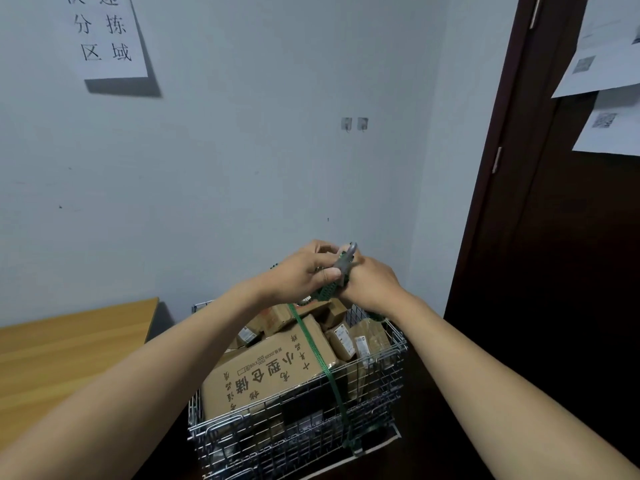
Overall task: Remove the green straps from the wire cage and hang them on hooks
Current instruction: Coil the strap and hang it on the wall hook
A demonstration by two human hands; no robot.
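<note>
Task at an early stage. Above the far edge of the wire cage [249, 427], the left hand [304, 271] and right hand [370, 282] each keep a grip pinching the gathered end of a green strap [312, 345] and its grey clasp [346, 259]. The rest of the strap crosses the boxes [263, 372] and is fastened at the near side. The wall hooks [354, 124] are bare.

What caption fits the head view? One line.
Left hand and right hand hold a green strap and its metal hook above the wire cage.
</note>
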